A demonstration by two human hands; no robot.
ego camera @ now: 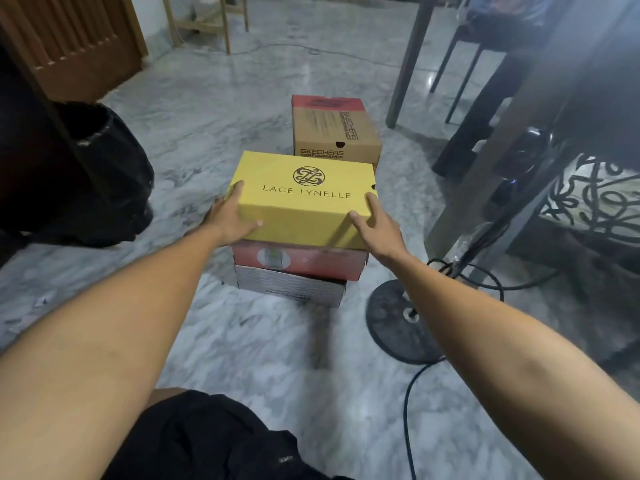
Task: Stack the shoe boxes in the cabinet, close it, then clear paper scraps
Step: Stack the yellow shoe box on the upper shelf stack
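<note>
A yellow shoe box (304,199) marked "Lace Lynelle" tops a stack on the marble floor, above a red box (301,259) and a white box (291,287). My left hand (230,216) grips the yellow box's left near corner, thumb on the lid. On the right near corner my right hand (375,225) presses with spread fingers. Behind the stack stands a brown Skechers box (334,133) with a red lid. A dark wooden cabinet (24,140) shows at the left edge. Small paper scraps (41,301) lie on the floor at the left.
A black plastic bag (114,171) sits left of the stack. A round fan base (401,320) with black cables (412,410) is right of the stack. Table legs (410,60), chairs and a patterned cushion (595,199) crowd the right. A wooden door (79,39) is at the back left.
</note>
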